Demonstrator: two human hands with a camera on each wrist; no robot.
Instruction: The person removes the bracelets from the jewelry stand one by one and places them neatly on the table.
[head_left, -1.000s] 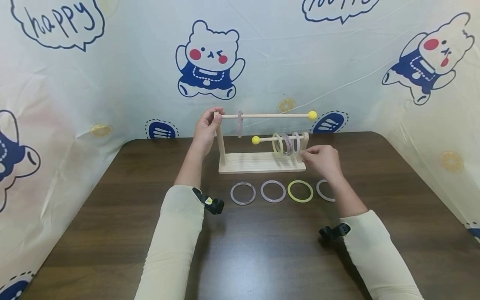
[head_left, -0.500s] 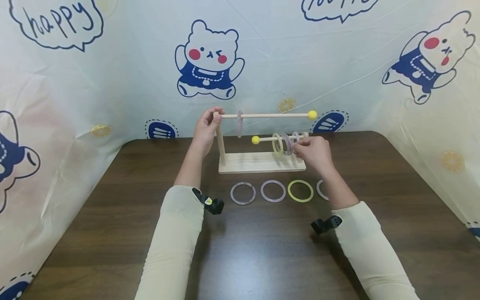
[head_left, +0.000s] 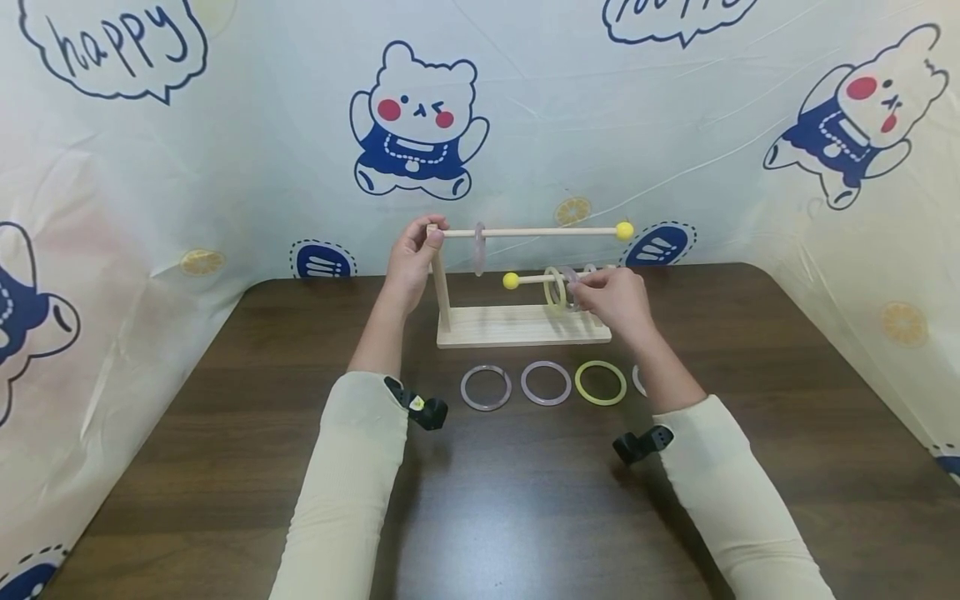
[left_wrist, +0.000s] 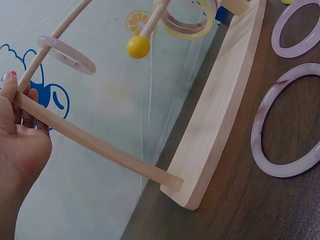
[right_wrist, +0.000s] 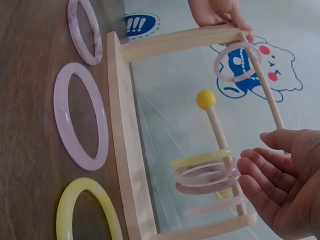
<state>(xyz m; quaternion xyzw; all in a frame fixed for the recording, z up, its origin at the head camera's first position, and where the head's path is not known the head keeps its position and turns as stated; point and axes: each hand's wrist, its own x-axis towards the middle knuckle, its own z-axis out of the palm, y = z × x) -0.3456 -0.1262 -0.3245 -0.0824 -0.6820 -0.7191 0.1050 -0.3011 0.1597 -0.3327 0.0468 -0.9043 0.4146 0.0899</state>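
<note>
A wooden bangle stand [head_left: 521, 327] has two rods at different heights, each tipped with a yellow ball. My left hand [head_left: 408, 262] grips the top of its left post [left_wrist: 95, 140], where the upper rod begins. One pale lilac bangle [left_wrist: 67, 55] hangs on that rod, close to the hand. On the lower rod hang a yellow bangle [right_wrist: 200, 158], lilac bangles [right_wrist: 205, 180] behind it, and a pale pink bangle [right_wrist: 212, 205] closer to the post. Fingers loosely bent, my right hand [right_wrist: 285, 175] has its fingertips right at the edge of the lilac bangles; the thumb stands apart from them.
Before the stand, a row of bangles lies on the dark wooden table [head_left: 495, 500]: a marbled lilac bangle [head_left: 465, 389], a lilac bangle [head_left: 525, 383], a yellow bangle [head_left: 580, 383] and a pale bangle [head_left: 637, 381] partly behind the right forearm. A printed cloth [head_left: 285, 167] hangs behind.
My right hand has moved left and slightly up, from beside the right post to the lilac bangles on the lower rod. The left hand has kept its grip on the stand.
</note>
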